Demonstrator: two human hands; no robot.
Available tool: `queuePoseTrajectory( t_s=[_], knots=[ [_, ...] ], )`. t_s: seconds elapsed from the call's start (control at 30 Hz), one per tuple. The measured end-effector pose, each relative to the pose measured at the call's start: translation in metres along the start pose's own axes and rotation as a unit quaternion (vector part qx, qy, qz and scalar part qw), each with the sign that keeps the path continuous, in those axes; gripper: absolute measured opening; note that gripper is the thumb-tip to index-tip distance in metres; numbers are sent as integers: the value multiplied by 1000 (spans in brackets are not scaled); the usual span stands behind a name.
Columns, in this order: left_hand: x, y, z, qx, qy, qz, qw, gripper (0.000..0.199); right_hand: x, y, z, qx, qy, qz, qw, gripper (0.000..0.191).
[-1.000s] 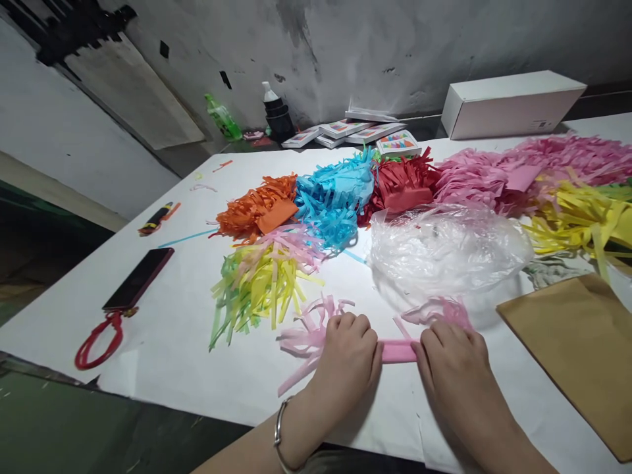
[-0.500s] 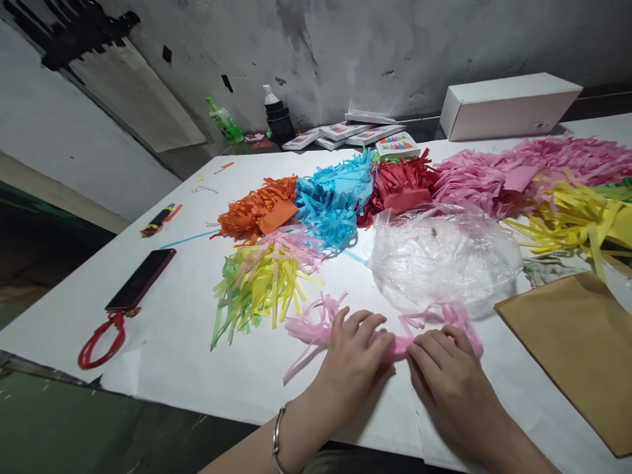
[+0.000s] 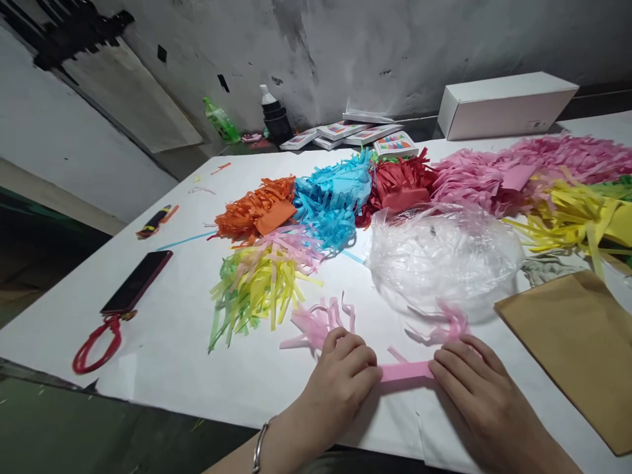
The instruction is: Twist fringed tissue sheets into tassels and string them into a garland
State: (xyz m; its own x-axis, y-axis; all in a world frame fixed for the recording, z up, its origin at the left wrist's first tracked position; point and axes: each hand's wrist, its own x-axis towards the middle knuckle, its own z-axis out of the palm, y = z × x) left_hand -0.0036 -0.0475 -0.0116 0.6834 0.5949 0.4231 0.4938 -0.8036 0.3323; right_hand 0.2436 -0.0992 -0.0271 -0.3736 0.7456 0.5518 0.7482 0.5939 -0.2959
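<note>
A pink fringed paper piece (image 3: 405, 372) is stretched between my hands near the table's front edge, its middle a narrow flat band. My left hand (image 3: 345, 378) is closed round its left part, with pink strips fanning out beyond the fingers. The right part is gripped by my right hand (image 3: 471, 375), and loose fringe sticks up behind it. Behind my left hand lies a green, yellow and pink fringe bundle (image 3: 261, 280). A clear plastic bag (image 3: 444, 257) rests behind my right hand.
Orange (image 3: 261, 207), blue (image 3: 336, 194), red (image 3: 402, 181), pink (image 3: 481, 178) and yellow (image 3: 582, 217) fringe bundles line the back. A brown paper sheet (image 3: 573, 349) is at the right, a phone (image 3: 138, 282) at the left. Behind stand a white box (image 3: 506, 108) and bottles (image 3: 276, 118).
My hands have moved apart and slightly nearer the table's front edge. More of the pink band now shows flat between them.
</note>
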Motion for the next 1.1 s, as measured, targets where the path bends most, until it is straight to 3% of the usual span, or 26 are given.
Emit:
queuePoseTrajectory(
  t_s=[0.13,0.27,0.37,0.43,0.53,0.67,0.73,0.8,0.87,0.97,1.03,1.1],
  knots=[
    [1,5,-2,-26,25,-10,999,19,3,-9,-6,-9,36,52,998,24],
    [8,12,-5,-43,48,7,998,16,21,-30,1,-18,48,50,997,30],
    [9,14,-8,-36,56,26,997,15,31,-35,7,-51,71,91,992,23],
    [8,12,-10,-28,57,21,998,16,30,-26,5,-82,63,141,985,27],
    [5,6,-12,-18,58,4,998,17,11,9,-12,-178,28,196,964,32],
    [3,-1,-10,-12,57,-4,998,17,-31,60,-52,-309,-20,144,940,35],
    [5,-1,-7,-9,53,-1,999,18,-38,62,-68,-343,-16,103,934,41],
    [7,1,-4,-5,46,4,999,19,-28,42,-72,-304,-9,106,947,49],
    [9,3,-1,-1,38,8,999,19,-6,10,-60,-184,0,89,979,51],
    [9,4,4,0,35,12,999,18,23,-29,-23,-102,-31,-29,994,43],
    [8,2,7,3,30,18,999,17,29,-37,2,-82,10,-59,995,33],
    [5,-1,8,6,15,26,1000,18,22,-33,18,-67,10,-67,995,28]
  ],
)
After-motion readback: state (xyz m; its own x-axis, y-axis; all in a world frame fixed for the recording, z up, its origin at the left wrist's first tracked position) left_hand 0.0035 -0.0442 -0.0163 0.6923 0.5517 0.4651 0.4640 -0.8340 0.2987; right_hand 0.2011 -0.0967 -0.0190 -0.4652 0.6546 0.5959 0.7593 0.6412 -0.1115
